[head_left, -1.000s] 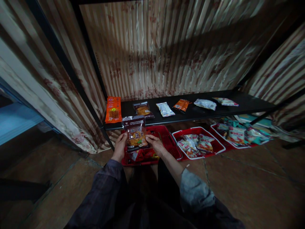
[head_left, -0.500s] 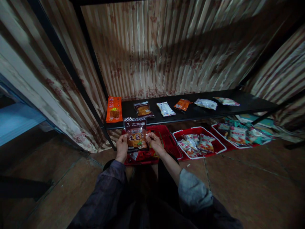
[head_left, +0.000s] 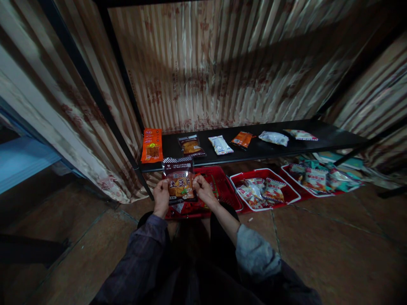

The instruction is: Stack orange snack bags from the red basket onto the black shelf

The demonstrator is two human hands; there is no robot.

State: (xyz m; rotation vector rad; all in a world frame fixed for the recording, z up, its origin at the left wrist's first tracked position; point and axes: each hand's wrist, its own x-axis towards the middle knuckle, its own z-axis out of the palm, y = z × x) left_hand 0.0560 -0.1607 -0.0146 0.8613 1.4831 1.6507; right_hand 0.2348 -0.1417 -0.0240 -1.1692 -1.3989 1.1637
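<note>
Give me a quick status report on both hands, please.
Left hand and right hand gripping potato-slice packet by opposite sides. Printed front showing. Leftmost red basket partly hidden behind it; no obstruction seen.

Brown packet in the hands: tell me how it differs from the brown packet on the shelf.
The held packet is gripped by the left hand and right hand; the shelf packet lies untouched on the black shelf. The held packet shows large pale lettering; the shelf packet shows none that large. Both are dark brown with a checkered top edge.
</note>
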